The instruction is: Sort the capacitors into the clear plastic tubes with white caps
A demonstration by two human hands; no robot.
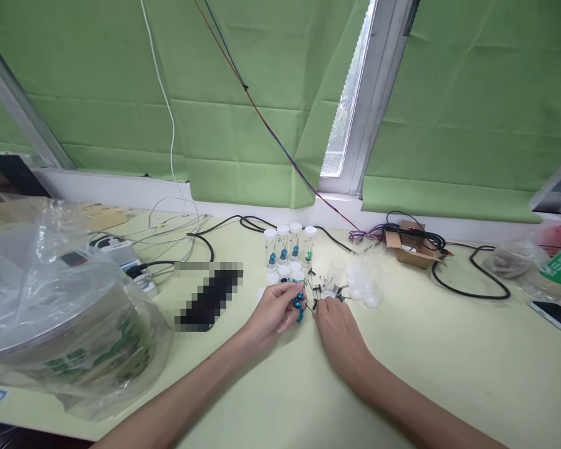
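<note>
My left hand [275, 307] is closed in a pinch on a shiny blue metallic part [300, 303], whose exact kind I cannot make out. Beside it, my right hand [339, 324] reaches down with curled fingers to a scatter of small black parts with thin stems [316, 289]. Its fingertips are hidden, so what they grip does not show. Just beyond stands an uncapped clear tube [335, 273]. Behind my hands, several clear tubes with white caps [283, 244] stand upright with blue pieces inside, and one tube [309, 246] holds a green piece.
Loose white caps [370, 300] and more clear tubes [365, 255] lie to the right. A small cardboard box [412, 246] with black cables sits farther back. A large plastic-wrapped tub [98, 349], a power strip [121, 252] and a pixelated dark object [210, 300] are at left; a phone [558, 319] at right.
</note>
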